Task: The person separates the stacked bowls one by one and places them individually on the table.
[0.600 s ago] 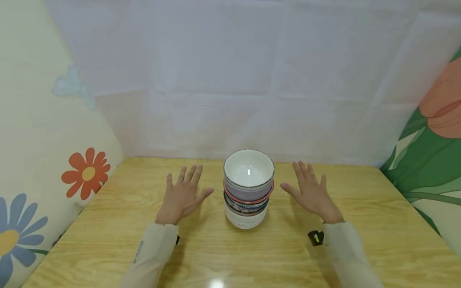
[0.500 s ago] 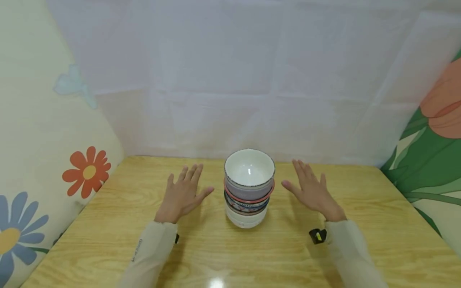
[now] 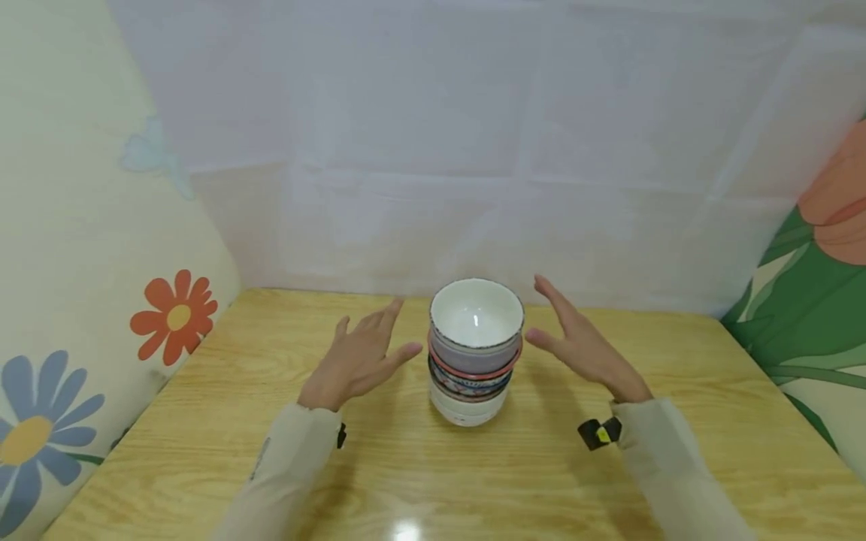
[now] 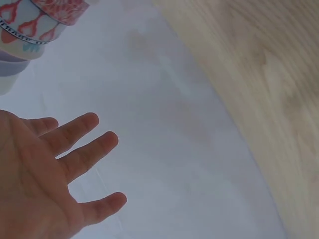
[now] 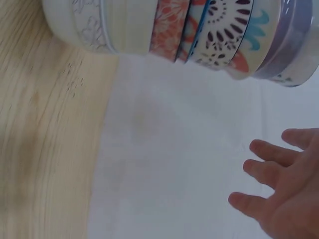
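A stack of several nested bowls (image 3: 473, 368) stands upright on the wooden table. Its top bowl (image 3: 476, 314) is white inside with a dark speckled rim; lavender, red-rimmed and patterned bands show below, and a white bowl (image 3: 467, 409) is at the bottom. To the left of the stack, my left hand (image 3: 361, 357) has its fingers spread and its thumb pointing at the upper bowls, a small gap away. My right hand (image 3: 588, 346) mirrors it on the other side, thumb tip close to the rim. Both wrist views show extended fingers apart from the patterned bowls (image 5: 219, 35), holding nothing.
The wooden table (image 3: 419, 466) runs back to a creased white cloth (image 3: 406, 150). Floral cloths hang at the left (image 3: 54, 225) and right (image 3: 812, 315). A dark wrist device (image 3: 598, 433) sits by the right cuff.
Both hands have lifted and turned inward, their palms now facing the stack, and have come closer to it. The bowls stay stacked; the head view has shifted slightly.
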The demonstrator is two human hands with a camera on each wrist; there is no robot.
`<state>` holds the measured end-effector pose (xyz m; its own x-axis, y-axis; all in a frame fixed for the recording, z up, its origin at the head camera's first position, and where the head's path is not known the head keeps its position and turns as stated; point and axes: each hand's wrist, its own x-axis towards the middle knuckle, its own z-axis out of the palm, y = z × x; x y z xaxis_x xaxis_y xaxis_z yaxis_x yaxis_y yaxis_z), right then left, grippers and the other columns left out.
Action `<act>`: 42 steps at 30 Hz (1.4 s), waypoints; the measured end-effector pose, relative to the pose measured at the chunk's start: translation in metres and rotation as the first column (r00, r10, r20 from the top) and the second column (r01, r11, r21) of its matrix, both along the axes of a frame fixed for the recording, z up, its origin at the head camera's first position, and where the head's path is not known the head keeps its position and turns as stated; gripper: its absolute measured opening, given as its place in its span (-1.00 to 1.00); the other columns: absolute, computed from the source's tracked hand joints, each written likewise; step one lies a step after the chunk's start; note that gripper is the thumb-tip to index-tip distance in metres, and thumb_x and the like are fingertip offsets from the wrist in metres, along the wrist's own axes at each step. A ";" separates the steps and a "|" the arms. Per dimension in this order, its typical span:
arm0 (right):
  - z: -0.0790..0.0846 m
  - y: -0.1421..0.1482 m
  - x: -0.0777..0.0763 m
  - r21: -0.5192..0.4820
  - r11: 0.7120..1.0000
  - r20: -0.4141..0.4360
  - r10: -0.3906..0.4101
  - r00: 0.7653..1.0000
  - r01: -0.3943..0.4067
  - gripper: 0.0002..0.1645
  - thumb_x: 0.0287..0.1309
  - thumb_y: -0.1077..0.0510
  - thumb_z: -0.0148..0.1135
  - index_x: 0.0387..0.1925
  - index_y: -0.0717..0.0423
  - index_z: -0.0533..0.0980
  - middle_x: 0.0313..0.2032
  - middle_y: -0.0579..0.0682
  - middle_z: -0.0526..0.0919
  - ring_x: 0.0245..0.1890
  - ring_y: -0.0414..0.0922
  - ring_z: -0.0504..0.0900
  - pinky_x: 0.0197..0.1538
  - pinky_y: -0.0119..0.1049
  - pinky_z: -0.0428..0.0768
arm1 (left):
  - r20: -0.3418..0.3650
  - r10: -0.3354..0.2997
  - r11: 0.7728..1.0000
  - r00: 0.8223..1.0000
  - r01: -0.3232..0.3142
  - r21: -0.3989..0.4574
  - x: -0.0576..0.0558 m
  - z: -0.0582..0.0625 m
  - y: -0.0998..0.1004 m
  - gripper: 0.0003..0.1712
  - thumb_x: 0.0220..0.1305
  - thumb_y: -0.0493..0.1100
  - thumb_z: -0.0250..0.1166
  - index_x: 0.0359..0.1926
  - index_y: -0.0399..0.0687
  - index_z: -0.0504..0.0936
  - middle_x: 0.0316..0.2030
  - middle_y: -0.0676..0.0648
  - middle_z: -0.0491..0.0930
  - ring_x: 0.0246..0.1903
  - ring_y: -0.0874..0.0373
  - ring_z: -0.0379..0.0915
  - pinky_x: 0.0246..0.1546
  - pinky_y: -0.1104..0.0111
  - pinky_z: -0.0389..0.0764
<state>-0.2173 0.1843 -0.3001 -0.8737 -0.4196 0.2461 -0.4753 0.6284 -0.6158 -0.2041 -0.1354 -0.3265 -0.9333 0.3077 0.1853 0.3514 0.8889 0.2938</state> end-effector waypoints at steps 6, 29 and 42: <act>0.007 -0.013 0.001 -0.049 0.998 -0.001 0.045 0.999 -0.045 0.21 -0.22 -0.22 0.37 0.35 -0.37 -0.21 0.36 -0.05 -0.02 0.34 0.06 -0.05 0.19 0.24 0.06 | -0.020 -0.035 0.999 0.999 0.035 0.003 0.001 0.006 0.008 -0.08 0.18 0.44 -0.25 0.40 0.04 -0.19 0.31 -0.09 0.12 0.26 -0.04 0.08 0.16 -0.21 -0.13; -0.001 -0.044 -0.008 -0.175 0.979 -0.015 0.100 0.995 -0.101 0.30 -0.44 -0.04 0.54 0.36 -0.08 -0.02 0.21 0.13 0.30 0.10 0.06 0.39 0.13 0.02 0.33 | -0.044 -0.309 0.821 0.950 0.290 0.492 -0.010 -0.014 0.043 0.19 -0.16 0.59 -0.08 0.38 0.19 -0.32 0.31 -0.09 0.07 0.26 0.05 0.03 0.19 0.04 0.17; -0.005 -0.050 -0.009 -0.226 0.970 -0.060 0.073 0.995 -0.085 0.25 -0.43 0.04 0.54 0.33 0.10 0.06 0.26 0.15 0.21 0.18 0.05 0.30 0.19 -0.03 0.28 | -0.039 -0.327 0.795 0.944 0.298 0.529 -0.009 -0.015 0.047 0.12 -0.12 0.56 -0.04 0.35 0.35 -0.36 0.25 -0.06 0.17 0.18 0.10 0.18 0.13 0.09 0.28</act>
<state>-0.2266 0.1338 -0.3047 -0.8238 -0.4146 0.3866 -0.5524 0.4336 -0.7120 -0.2135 -0.0889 -0.3418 -0.8158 0.4555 0.3564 0.5546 0.4413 0.7055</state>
